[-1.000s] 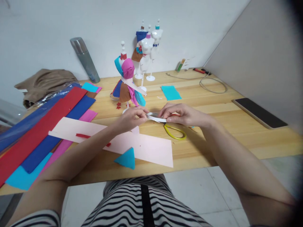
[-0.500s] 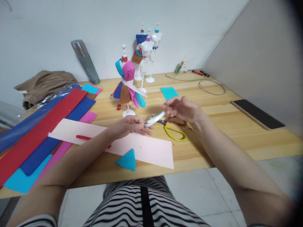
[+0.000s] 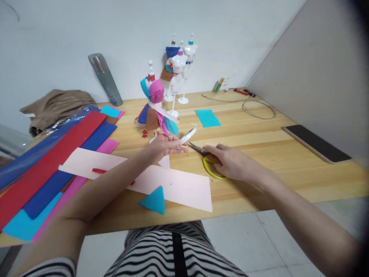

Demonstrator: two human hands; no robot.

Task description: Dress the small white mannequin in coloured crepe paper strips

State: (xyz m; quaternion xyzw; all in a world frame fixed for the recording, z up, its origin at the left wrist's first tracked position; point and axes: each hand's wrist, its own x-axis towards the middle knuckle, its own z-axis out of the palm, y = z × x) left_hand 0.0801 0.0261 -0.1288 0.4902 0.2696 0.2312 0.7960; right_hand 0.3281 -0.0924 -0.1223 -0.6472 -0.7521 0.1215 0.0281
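On my left I see a grey-green flask (image 3: 105, 79) with a silvery cap, near a crumpled brown cloth (image 3: 59, 105). Farther right, a small green tube (image 3: 219, 85) sits at the table's back, near a looped grey cable (image 3: 261, 115); a dark-faced smartphone (image 3: 318, 143) lies flat by the partition (image 3: 319, 69).

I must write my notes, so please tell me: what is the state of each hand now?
Left hand: holding the white strip.
Right hand: on the scissors; whether gripping, cannot be told.

White band (image 3: 188, 135) in left hand (image 3: 167, 147), right hand (image 3: 233, 162) at scissors (image 3: 200, 151)
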